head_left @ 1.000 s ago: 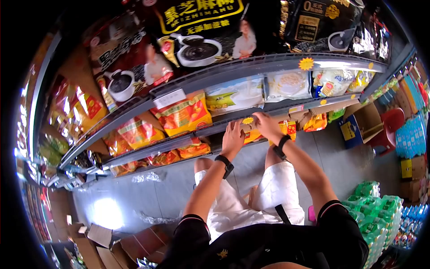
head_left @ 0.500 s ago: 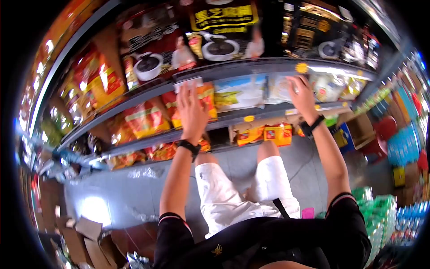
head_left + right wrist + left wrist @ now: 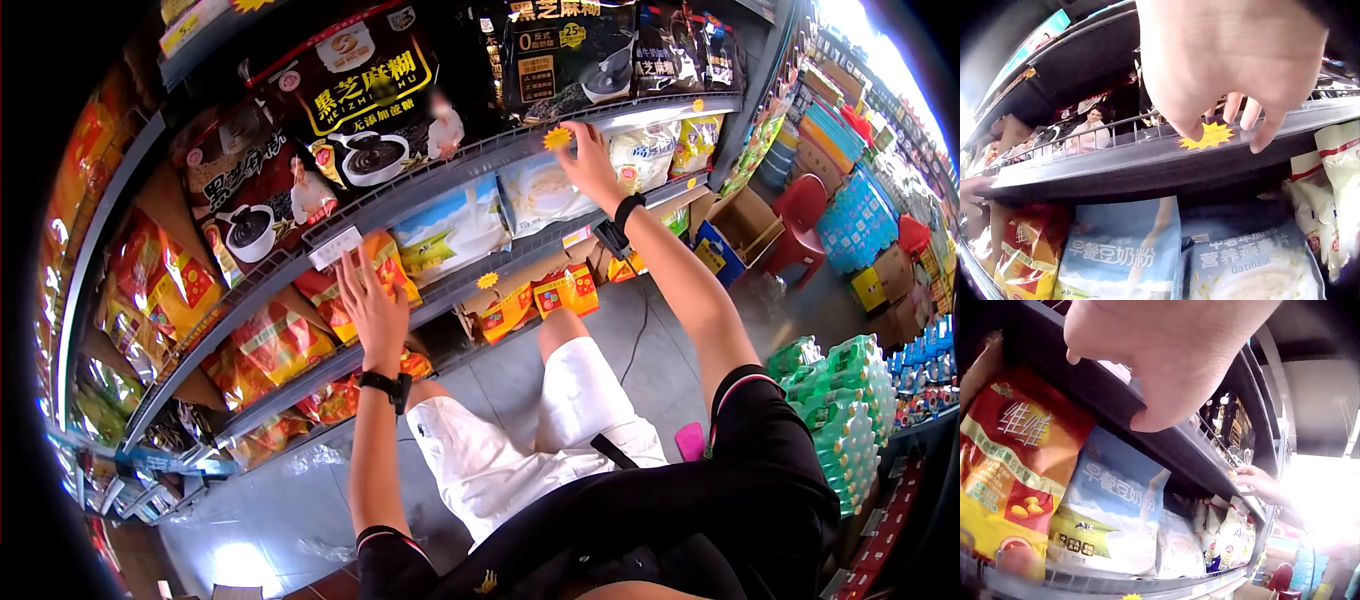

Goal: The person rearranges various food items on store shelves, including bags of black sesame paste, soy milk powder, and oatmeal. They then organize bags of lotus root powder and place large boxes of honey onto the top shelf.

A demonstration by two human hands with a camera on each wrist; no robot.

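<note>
At left, a person's left hand [image 3: 375, 315] reaches up to a white label [image 3: 335, 247] on the front edge of a store shelf [image 3: 480, 163], fingers apart and closed on nothing. The label lies just beyond the fingertips, its long side running along the shelf edge and across the line of the fingers; whether they touch it cannot be told. The left forearm rises almost straight from the elbow, a black band [image 3: 386, 386] at the wrist.

Between the hands, a red-and-yellow bag [image 3: 385, 262], a blue bag [image 3: 455, 225] and an oatmeal bag [image 3: 1247, 269] sit below that edge, with black packages [image 3: 370, 90] above.

At right, the right hand [image 3: 592, 172] comes to the same edge at a yellow starburst tag [image 3: 557, 138], far nearer to it than the left. The tag lies right at the fingertips, flat against the edge; thumb and fingers are bent and parted, with no firm pinch visible. The right forearm slants inward, its palm side toward the shelf.
</note>
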